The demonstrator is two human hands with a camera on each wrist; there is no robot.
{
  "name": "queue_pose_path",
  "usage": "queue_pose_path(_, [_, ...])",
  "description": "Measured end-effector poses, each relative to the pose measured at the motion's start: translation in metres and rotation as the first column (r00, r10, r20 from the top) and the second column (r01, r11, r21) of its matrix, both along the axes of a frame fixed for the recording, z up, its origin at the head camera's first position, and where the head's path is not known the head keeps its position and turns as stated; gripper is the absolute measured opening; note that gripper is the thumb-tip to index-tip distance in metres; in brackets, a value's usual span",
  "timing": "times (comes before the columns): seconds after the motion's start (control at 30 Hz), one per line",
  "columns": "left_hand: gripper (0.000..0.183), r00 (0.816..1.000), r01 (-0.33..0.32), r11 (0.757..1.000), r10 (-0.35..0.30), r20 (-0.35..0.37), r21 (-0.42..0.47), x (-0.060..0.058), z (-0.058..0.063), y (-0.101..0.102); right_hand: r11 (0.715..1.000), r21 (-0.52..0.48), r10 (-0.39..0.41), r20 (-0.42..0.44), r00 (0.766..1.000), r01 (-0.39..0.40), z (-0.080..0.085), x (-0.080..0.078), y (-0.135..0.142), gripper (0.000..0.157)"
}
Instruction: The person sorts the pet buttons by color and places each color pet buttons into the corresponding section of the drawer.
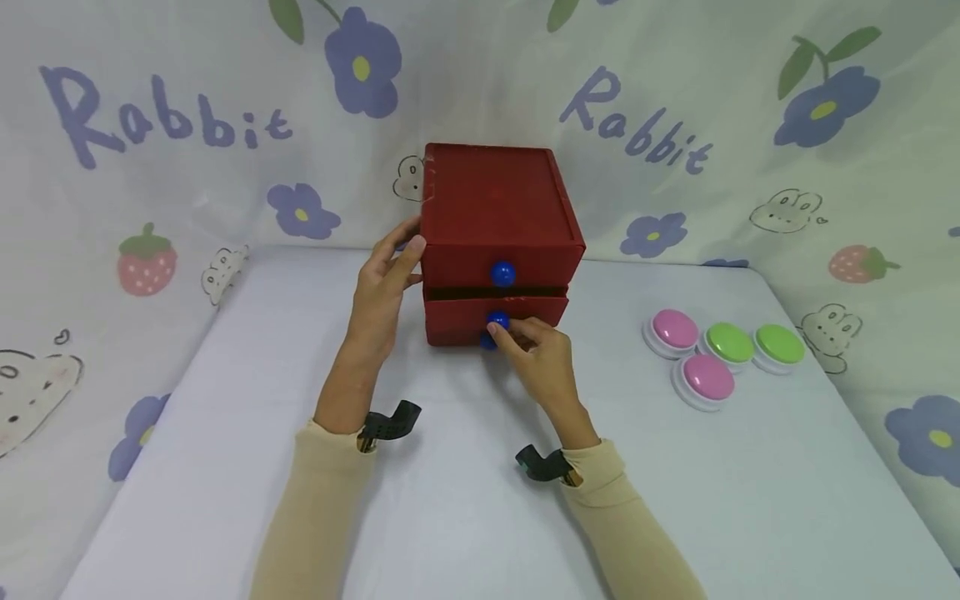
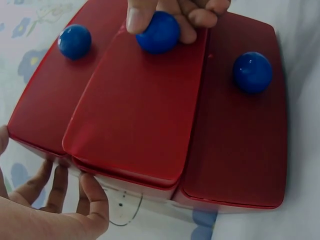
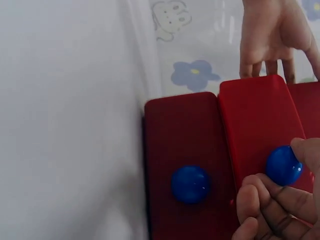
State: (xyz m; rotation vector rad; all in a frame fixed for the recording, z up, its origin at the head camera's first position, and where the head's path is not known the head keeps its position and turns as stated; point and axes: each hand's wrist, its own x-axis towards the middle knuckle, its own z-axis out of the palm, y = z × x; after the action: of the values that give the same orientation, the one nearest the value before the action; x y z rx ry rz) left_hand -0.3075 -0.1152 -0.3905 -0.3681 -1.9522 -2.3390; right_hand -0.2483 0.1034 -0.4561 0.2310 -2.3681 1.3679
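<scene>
A small red cabinet with three stacked drawers stands on the table. The middle drawer sticks out past the top drawer and the bottom drawer. My right hand pinches the middle drawer's round blue knob between thumb and fingers. Against the cabinet's left side rests my left hand, fingers extended along the wall and thumb near the front edge. Similar blue knobs show on the top drawer front, one being the upper knob, and on the bottom drawer, the lower knob.
To the right on the white table sit pink buttons, the nearer a pink button, and green buttons such as a green button, all on white bases. A patterned curtain hangs close behind the cabinet.
</scene>
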Motion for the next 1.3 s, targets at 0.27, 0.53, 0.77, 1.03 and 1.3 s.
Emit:
queue_pose_path(0.27, [0.054,1.0,0.0,1.0,0.0,-0.001,0.005,0.002,0.001,0.0,1.0,0.013,0.018,-0.066,0.998,-0.018,-0.004,0.017,-0.001,0.026])
queue_pose_path(0.53, [0.053,1.0,-0.015,1.0,0.014,-0.011,-0.007,0.002,0.001,0.003,1.0,-0.003,0.018,-0.104,0.994,-0.018,-0.006,0.025,0.002,0.024])
queue_pose_path(0.77, [0.052,1.0,-0.01,1.0,0.01,-0.007,0.009,0.002,0.0,0.002,1.0,-0.011,0.02,-0.112,0.993,-0.021,-0.008,0.03,0.001,0.023])
queue_pose_path(1.03, [0.053,1.0,-0.011,1.0,0.011,-0.007,0.013,0.001,0.001,0.004,1.0,-0.01,0.024,-0.117,0.993,-0.026,-0.007,0.038,0.001,0.02])
queue_pose_path(1.3, [0.054,1.0,-0.013,1.0,0.013,-0.001,0.013,0.001,0.0,0.002,1.0,0.004,0.03,-0.127,0.991,-0.03,-0.012,0.051,0.002,0.02])
